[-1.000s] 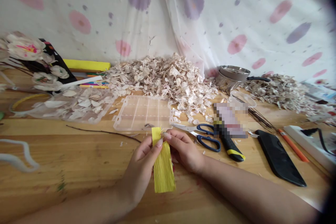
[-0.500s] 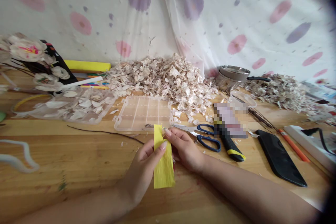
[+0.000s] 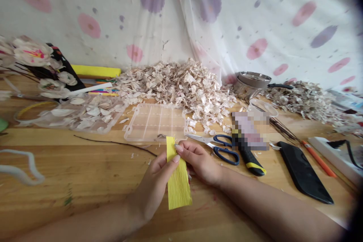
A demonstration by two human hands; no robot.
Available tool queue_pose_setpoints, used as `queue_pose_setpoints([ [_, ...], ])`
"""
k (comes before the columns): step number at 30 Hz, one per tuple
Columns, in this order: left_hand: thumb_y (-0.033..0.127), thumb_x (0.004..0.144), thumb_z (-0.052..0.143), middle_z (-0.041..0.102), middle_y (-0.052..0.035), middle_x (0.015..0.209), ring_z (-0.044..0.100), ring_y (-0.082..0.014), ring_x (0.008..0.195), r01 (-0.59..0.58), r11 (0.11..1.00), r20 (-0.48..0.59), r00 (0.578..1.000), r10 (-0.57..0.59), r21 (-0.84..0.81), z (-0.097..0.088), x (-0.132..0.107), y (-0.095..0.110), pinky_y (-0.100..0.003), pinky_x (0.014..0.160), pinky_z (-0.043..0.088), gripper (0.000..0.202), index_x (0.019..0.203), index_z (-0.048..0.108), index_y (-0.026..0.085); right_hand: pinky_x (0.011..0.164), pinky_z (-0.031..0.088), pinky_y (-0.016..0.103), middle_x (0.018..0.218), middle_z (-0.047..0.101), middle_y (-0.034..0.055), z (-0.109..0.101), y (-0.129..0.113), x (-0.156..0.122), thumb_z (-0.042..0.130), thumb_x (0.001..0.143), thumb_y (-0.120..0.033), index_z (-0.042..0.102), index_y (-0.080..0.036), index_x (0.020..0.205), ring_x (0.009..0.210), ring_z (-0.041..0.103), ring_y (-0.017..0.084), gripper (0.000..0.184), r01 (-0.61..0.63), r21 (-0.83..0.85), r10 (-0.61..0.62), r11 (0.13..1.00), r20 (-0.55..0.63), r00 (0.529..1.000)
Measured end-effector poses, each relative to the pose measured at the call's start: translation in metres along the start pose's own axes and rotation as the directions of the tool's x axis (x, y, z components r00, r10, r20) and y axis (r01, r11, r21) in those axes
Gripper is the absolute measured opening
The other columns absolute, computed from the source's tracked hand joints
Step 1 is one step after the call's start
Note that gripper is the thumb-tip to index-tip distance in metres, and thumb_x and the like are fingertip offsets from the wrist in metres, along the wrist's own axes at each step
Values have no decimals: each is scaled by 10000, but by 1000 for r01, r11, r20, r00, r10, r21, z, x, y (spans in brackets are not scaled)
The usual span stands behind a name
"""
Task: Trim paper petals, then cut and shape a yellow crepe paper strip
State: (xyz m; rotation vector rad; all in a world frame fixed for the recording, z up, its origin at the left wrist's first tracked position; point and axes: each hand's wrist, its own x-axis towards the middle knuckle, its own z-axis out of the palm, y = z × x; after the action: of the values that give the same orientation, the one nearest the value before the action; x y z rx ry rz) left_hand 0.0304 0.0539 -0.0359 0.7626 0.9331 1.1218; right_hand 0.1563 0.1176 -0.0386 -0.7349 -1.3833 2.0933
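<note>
A strip of yellow crepe paper (image 3: 179, 187) hangs between my hands above the table, its lower end loose. My left hand (image 3: 157, 176) pinches it from the left, thumb across the front. From the right, my right hand (image 3: 197, 160) is closed on the paper's upper right edge, thumb and fingertips close to the left thumb. Most of my right fingers are hidden behind the paper. A thin dark twig (image 3: 113, 143) lies behind my left hand. Just beyond my right hand, scissors (image 3: 225, 155) with dark blue handles rest on the table.
A large heap of pale dried petals (image 3: 181, 83) fills the back of the table. Before it lies a clear compartment box (image 3: 159, 121). A black and yellow handle (image 3: 252, 160), a black object (image 3: 304, 174) and a white power strip (image 3: 337, 162) are on the right; artificial flowers (image 3: 34, 53) stand left.
The right thumb has slid slightly down the paper's edge. The lower end of the strip has swung a little down and right. The view has shifted slightly.
</note>
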Motion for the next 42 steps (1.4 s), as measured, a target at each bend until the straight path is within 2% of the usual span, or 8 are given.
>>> queue_pose_setpoints([
  [8, 363, 834, 555, 668, -9, 697, 608, -176, 673, -13, 1000, 24, 1000, 13, 7, -1, 1, -1, -263, 634, 433, 230, 935, 632, 171, 320, 188, 165, 459, 385, -102, -1, 0, -1, 581, 804, -483, 455, -176, 668, 333, 292, 33, 358, -7, -3, 7, 1000, 16, 1000],
  [12, 362, 808, 586, 680, -5, 715, 608, -161, 662, -24, 999, 18, 1000, 25, -24, 1, 1, 1, -246, 640, 445, 206, 886, 646, 181, 334, 186, 174, 474, 436, -87, -4, 2, -1, 597, 797, -460, 458, -176, 676, 337, 326, 38, 339, -23, 69, 20, 997, 43, 999],
  [16, 355, 814, 562, 664, -3, 643, 574, -138, 558, -59, 996, -14, 998, 58, -73, 3, 1, 5, -243, 603, 451, 200, 771, 650, 181, 362, 208, 184, 469, 495, -67, -4, 3, 0, 578, 816, -419, 469, -176, 712, 352, 381, 54, 286, 10, 141, -18, 990, 59, 998],
  [21, 316, 817, 529, 585, 24, 494, 431, -79, 398, -111, 991, -42, 993, 108, -81, 4, 1, 8, -214, 534, 413, 247, 665, 657, 169, 394, 220, 186, 461, 501, -61, -3, 2, 0, 578, 824, -368, 476, -168, 705, 371, 393, 54, 253, 65, 195, -79, 979, 67, 995],
  [24, 313, 820, 536, 612, 16, 533, 444, -81, 415, -105, 993, -41, 994, 103, -51, 3, 1, 7, -208, 511, 397, 235, 692, 667, 166, 399, 222, 187, 466, 497, -66, -3, 2, 0, 598, 812, -343, 507, -160, 727, 374, 388, 50, 222, 71, 184, -85, 980, 74, 994],
  [31, 329, 795, 575, 666, -18, 618, 590, -148, 592, -76, 997, -14, 997, 75, -33, 1, 3, 3, -235, 597, 460, 208, 698, 655, 163, 369, 225, 181, 458, 503, -76, -6, 3, 1, 615, 800, -335, 516, -163, 735, 351, 374, 48, 209, 56, 169, -73, 984, 96, 993],
  [42, 334, 798, 585, 653, -10, 617, 588, -143, 574, -53, 996, 1, 999, 53, -68, -3, 4, -1, -243, 598, 466, 195, 734, 640, 159, 343, 227, 165, 465, 489, -78, -5, 3, 0, 605, 810, -379, 506, -165, 725, 347, 381, 41, 251, 47, 112, -57, 993, 82, 995],
])
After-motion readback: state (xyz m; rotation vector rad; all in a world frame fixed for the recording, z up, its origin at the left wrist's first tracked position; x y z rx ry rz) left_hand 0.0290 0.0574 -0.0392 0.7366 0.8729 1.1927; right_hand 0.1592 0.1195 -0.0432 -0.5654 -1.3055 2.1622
